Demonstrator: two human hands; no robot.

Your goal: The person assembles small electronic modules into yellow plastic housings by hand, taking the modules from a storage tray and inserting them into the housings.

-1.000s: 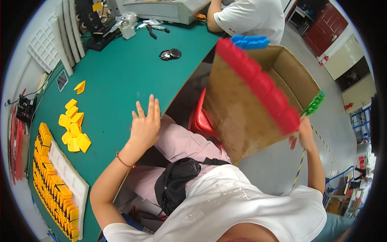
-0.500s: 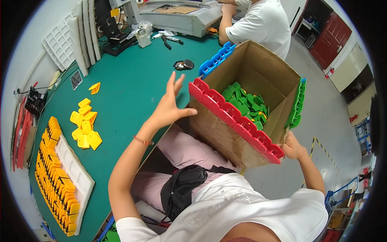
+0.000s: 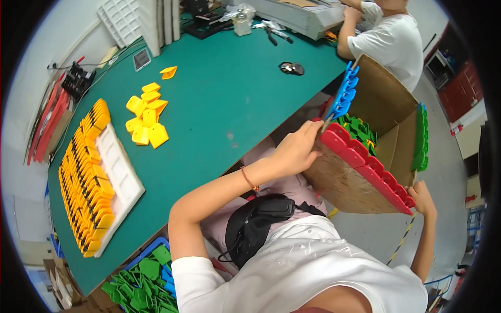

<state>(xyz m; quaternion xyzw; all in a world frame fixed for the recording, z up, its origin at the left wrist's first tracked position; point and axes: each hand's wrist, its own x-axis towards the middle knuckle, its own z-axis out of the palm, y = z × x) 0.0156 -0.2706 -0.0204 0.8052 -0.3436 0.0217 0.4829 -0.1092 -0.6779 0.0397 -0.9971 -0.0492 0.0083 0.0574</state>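
Note:
A cardboard box (image 3: 342,182) is held tilted off the right edge of the table. Plastic clips line its rims: red clips (image 3: 365,167) on the near side, blue clips (image 3: 344,94) on the left, green clips (image 3: 421,138) on the right. Inside lies a heap of green pieces (image 3: 357,130) with bits of yellow, partly hidden by the near wall. My left hand (image 3: 297,148) is closed on the box's near left corner, its thumb against the outer wall. At the near right corner, my right hand (image 3: 424,199) has its fingers curled on the box edge.
On the green table (image 3: 209,109) are loose yellow clips (image 3: 148,117) and a white tray (image 3: 122,161) beside rows of yellow clips (image 3: 86,182). A blue crate of green pieces (image 3: 143,284) stands below the table edge. Another person (image 3: 391,41) sits across at the far right.
My left hand, open and off the box before, has closed on its near left corner. The box has shifted right in view and tilted. The view has turned, showing the crate below more fully.

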